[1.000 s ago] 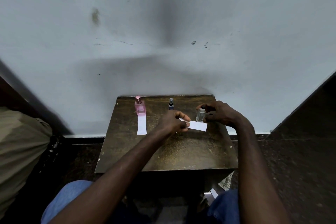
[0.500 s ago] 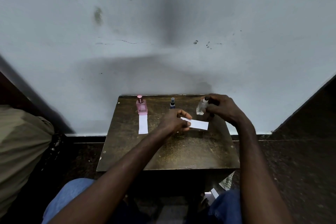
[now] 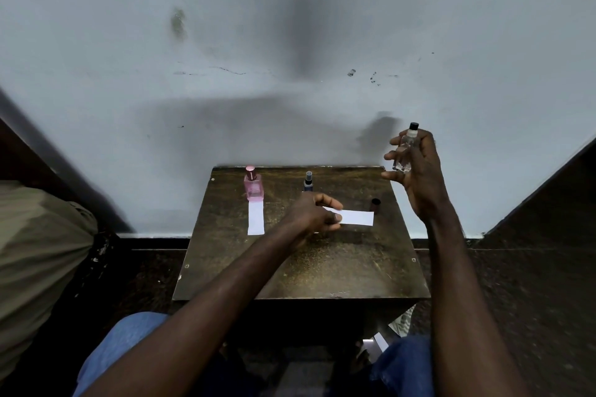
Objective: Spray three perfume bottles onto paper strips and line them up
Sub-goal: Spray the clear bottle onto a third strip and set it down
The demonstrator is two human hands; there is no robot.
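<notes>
You are holding the clear bottle (image 3: 403, 155) up in your right hand (image 3: 419, 171), well above the far right corner of the table (image 3: 322, 267) and close to the wall (image 3: 290, 26). Your fingers (image 3: 392, 141) are curling loosely round its body, their tips spread, and the dark spray top is standing upright and free of them. That looks like a grip chosen so one finger can come over and press.

Your left hand (image 3: 309, 216) is pinching the near end of a paper strip (image 3: 356, 217) between thumb and forefinger, with the other fingers tucked under. The strip is pointing right, just over the tabletop. You are offering its free end toward the bottle and keeping your own fingers out of the mist.

A small dark cap (image 3: 375, 204) is standing on the table just beyond that free end, probably the clear bottle's own, set aside within reach.

At the back left the pink bottle (image 3: 253, 187) is standing upright with a white strip (image 3: 256, 219) lying straight in front of it, touching its base — that pair looks finished. The dark bottle (image 3: 308, 183) is waiting mid-back. Your left hand is covering the spot in front of it, so I cannot tell whether a strip is lying there.

Bottle and strip are well apart — you are needing to bring the nozzle down and aim it at the free end.
</notes>
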